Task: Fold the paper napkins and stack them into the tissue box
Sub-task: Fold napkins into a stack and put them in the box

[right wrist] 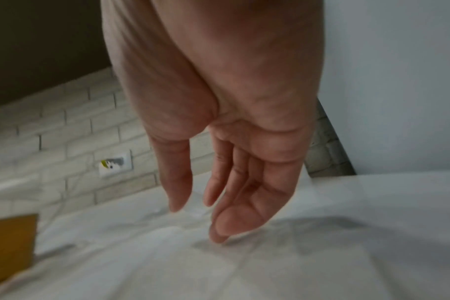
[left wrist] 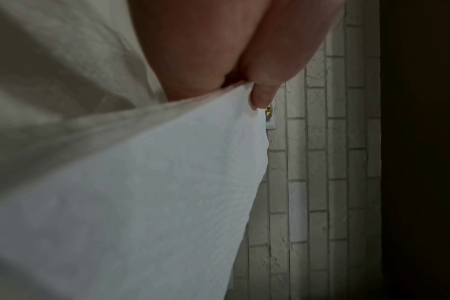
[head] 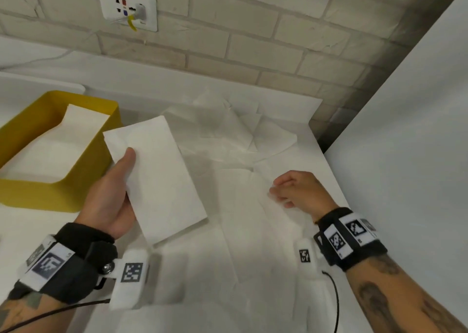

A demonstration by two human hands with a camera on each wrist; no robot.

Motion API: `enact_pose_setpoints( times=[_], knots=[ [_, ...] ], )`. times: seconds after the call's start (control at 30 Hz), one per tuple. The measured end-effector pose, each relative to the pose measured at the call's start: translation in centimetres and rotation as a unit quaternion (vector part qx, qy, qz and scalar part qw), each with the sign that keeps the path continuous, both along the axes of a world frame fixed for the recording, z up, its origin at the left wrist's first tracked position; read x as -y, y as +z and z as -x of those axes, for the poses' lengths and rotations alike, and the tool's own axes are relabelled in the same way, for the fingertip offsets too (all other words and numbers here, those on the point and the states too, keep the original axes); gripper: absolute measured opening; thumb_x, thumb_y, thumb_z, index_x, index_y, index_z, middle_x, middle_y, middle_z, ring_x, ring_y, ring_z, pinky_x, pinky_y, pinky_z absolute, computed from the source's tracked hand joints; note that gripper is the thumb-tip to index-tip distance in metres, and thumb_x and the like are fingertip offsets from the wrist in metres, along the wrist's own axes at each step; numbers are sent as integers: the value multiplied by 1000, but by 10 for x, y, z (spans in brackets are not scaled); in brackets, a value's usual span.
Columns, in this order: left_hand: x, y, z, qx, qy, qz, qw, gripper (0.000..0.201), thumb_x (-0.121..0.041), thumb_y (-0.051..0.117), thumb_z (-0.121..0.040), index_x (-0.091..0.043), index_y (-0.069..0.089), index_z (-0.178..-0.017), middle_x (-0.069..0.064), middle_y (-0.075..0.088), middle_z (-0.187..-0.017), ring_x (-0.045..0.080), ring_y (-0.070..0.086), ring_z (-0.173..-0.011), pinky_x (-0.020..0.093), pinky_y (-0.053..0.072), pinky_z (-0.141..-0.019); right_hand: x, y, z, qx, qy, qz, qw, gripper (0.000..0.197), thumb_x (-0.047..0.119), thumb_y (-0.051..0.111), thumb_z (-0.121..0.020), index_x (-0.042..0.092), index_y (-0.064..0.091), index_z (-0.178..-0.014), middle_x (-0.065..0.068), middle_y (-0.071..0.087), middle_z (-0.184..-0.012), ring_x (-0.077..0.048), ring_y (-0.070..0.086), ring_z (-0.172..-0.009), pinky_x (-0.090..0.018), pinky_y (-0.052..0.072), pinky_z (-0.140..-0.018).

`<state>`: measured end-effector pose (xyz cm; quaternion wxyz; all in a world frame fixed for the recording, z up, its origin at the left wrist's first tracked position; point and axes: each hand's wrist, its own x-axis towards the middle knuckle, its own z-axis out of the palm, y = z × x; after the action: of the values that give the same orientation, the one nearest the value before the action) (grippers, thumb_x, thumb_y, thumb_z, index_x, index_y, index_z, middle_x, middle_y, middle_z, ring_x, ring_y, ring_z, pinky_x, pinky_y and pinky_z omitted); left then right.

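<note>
My left hand [head: 119, 193] holds a folded white napkin [head: 157, 175] above the table, thumb on top and fingers hidden beneath it. In the left wrist view the thumb [left wrist: 262, 95] presses the napkin [left wrist: 141, 203] at its edge. The yellow tissue box [head: 101, 155] stands open at the left, just beside the held napkin, with folded napkins [head: 63, 143] inside. My right hand [head: 291, 188] hovers over loose napkins [head: 253, 218] spread on the table; the right wrist view shows its fingers [right wrist: 224, 223] relaxed, holding nothing.
More crumpled unfolded napkins [head: 240, 127] lie toward the back of the white table. A brick wall with a socket plate [head: 126, 6] stands behind. A white panel [head: 405, 130] bounds the right side. Cables run from both wrist cameras.
</note>
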<state>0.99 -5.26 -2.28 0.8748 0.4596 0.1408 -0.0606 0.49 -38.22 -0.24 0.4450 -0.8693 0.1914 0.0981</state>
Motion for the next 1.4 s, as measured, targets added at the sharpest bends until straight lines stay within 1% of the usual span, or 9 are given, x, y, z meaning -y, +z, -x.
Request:
enact_pose_setpoints(
  times=[0.13, 0.23, 0.53, 0.7, 0.8, 0.93, 1.1, 1.23, 1.4],
  knots=[
    [3, 1, 2, -6, -10, -5, 1000, 33, -40, 50, -103, -25, 63, -130, -2, 77, -117, 17, 74, -104, 41, 52, -86, 8, -9, -30, 8, 28, 59, 998, 31, 31, 81, -83, 22, 71, -111, 4, 72, -106, -16, 66, -104, -32, 53, -95],
    [6, 3, 5, -10, -14, -6, 1000, 29, -39, 49, -104, -26, 64, -125, -2, 78, -114, 17, 75, -102, 41, 52, -86, -7, -11, -49, 8, 64, 53, 997, 27, 32, 81, -83, 23, 73, -108, 4, 73, -106, -16, 66, -106, -33, 51, -102],
    [-2, 0, 8, -14, 5, -11, 1000, 33, -40, 51, -103, -27, 62, -132, -1, 76, -119, 18, 75, -104, 43, 53, -88, -28, -9, -76, -34, 119, 77, 989, 11, 24, 78, -86, 16, 78, -93, 1, 72, -99, -15, 65, -97, -27, 50, -91],
    [-3, 3, 9, -13, 8, -16, 1000, 27, -39, 51, -103, -30, 63, -126, -2, 77, -116, 19, 75, -103, 45, 53, -88, -28, 3, -74, 25, 123, 40, 991, 3, 20, 76, -87, 19, 76, -85, 1, 75, -94, -15, 68, -94, -25, 51, -86],
    [-2, 5, 8, -8, 7, -18, 1000, 25, -39, 51, -103, -30, 64, -123, -2, 77, -114, 19, 75, -102, 45, 53, -89, -24, 21, -70, 32, 114, 7, 993, 8, 23, 74, -90, 16, 75, -92, -10, 74, -97, -20, 65, -85, -32, 52, -79],
    [-2, 7, 5, -7, 5, -17, 1000, 33, -41, 53, -102, -28, 62, -131, -1, 76, -119, 21, 72, -109, 46, 53, -91, -20, 60, -62, 109, 120, -15, 987, 7, 23, 72, -93, 21, 70, -86, -19, 68, -89, -26, 57, -80, -38, 46, -74],
    [4, 10, 6, 5, -10, -19, 1000, 32, -41, 52, -102, -29, 63, -130, -1, 77, -115, 19, 75, -102, 45, 53, -87, -10, 117, -52, 173, 124, -56, 975, 15, 10, 78, -86, 21, 69, -89, -6, 73, -79, -13, 55, -60, -21, 43, -54],
    [7, 12, 7, 13, -13, -20, 1000, 29, -40, 52, -102, -30, 63, -127, -3, 78, -112, 19, 75, -100, 46, 53, -85, 0, 137, -49, 169, 104, -81, 977, 36, -3, 82, -75, 13, 69, -104, -2, 74, -77, -14, 70, -69, -23, 57, -66],
    [6, 10, 8, 9, -14, -17, 1000, 28, -40, 52, -102, -32, 63, -126, -3, 78, -113, 20, 74, -102, 47, 53, -85, 5, 146, -42, 162, 58, -145, 974, 49, 8, 85, -65, 14, 69, -111, -3, 72, -84, -16, 72, -72, -30, 60, -68]
  ],
)
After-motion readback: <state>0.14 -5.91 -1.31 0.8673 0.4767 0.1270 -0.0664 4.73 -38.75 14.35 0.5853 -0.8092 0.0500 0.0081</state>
